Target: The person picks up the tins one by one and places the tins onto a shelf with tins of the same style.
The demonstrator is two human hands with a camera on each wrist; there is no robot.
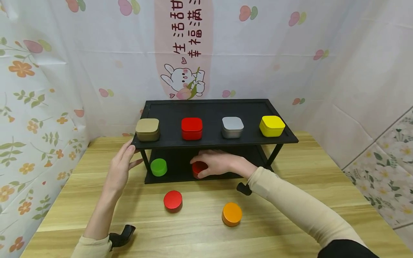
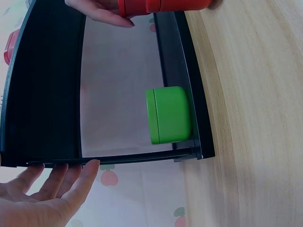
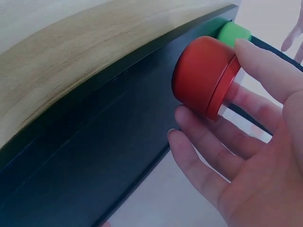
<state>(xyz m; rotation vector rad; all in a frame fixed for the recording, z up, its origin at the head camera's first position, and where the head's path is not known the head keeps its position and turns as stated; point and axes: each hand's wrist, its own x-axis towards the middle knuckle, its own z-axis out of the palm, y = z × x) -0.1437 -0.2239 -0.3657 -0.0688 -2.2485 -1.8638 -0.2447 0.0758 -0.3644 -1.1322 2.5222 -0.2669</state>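
Four square tins, gold (image 1: 147,130), red (image 1: 191,129), silver (image 1: 232,128) and yellow (image 1: 272,126), sat spaced along the top of the black rack (image 1: 209,107), probably so each was easy to get at. Your right hand (image 1: 217,163) pinched a round red tin (image 3: 201,73) near its lid, thumb one side, fingers the other; likely gripped there to leave the base free. Your left hand (image 1: 120,168) had fingers extended at the rack's left edge, holding nothing, seemingly to steady it.

Relative to the grip: the round red tin lay out at the fingertips, off the palm, lid end toward the hand. It was at the lower shelf (image 1: 175,168), right of the green tin (image 1: 158,167) and apart from it; couldn't tell if its base touched. Another red tin (image 1: 172,200) and an orange tin (image 1: 232,214) stood well apart on the table (image 1: 193,236), in front.
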